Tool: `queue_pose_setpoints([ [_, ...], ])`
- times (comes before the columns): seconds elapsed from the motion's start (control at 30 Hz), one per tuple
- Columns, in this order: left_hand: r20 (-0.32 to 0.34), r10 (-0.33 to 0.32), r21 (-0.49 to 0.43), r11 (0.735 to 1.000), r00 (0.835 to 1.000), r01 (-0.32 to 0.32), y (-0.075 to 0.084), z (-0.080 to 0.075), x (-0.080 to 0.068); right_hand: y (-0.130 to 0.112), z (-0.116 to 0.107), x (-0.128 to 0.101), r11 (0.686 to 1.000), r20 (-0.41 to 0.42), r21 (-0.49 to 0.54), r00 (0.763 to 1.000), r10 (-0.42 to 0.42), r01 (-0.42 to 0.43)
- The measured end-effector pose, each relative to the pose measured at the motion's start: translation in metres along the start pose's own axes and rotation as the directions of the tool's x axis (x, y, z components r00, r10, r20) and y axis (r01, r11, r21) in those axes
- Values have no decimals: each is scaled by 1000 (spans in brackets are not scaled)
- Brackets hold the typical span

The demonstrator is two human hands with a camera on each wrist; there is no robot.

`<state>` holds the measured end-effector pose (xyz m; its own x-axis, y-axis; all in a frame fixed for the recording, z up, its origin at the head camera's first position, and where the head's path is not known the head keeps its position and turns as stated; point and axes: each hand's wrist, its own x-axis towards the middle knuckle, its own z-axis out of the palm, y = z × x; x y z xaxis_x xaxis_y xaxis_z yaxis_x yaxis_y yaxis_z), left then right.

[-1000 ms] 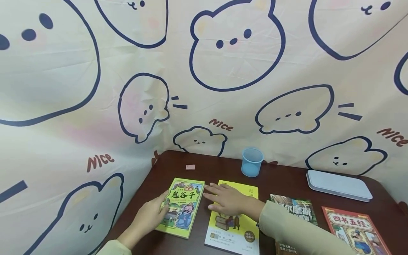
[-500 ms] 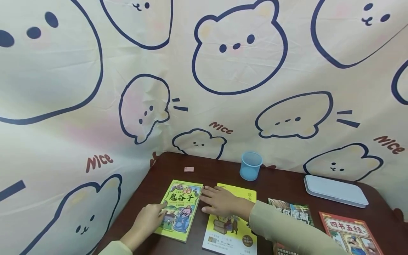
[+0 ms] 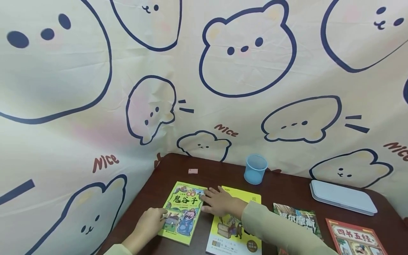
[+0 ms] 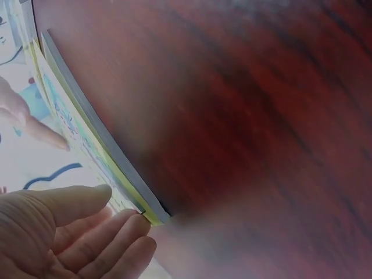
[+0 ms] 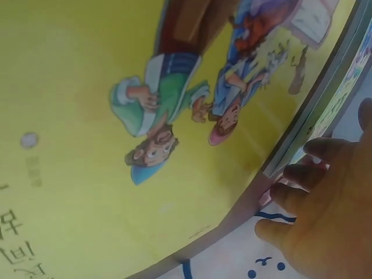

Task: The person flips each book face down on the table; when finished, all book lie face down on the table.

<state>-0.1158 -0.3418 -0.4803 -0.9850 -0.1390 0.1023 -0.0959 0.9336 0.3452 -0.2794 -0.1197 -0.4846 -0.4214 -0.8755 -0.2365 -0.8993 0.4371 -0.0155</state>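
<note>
The left hand point(image 3: 152, 219), fingers relaxed, rests at the left edge of the green Guiguzi book point(image 3: 183, 213) on the dark wooden table point(image 3: 220, 173). The right hand point(image 3: 222, 203), fingers spread, reaches its right edge over the yellow book point(image 3: 229, 232); neither grips, and together they seem to steady it.

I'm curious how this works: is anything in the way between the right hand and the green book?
Nothing visible stands in the way: the right hand is over the yellow book, and in the head view its fingers overlap the right edge of the green book.
</note>
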Motion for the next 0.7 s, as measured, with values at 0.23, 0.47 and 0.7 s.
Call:
queue_pose_setpoints([
  [0.23,17,-75,62,995,997,74,1,-1,-2,0,0,4,999,6,2,999,35,-35],
  [0.47,115,-257,146,960,959,240,3,-8,-7,0,-3,4,999,-13,41,999,29,-29],
  [0.7,194,-348,118,936,917,331,4,-14,-5,4,-7,9,997,-24,61,999,45,-43],
])
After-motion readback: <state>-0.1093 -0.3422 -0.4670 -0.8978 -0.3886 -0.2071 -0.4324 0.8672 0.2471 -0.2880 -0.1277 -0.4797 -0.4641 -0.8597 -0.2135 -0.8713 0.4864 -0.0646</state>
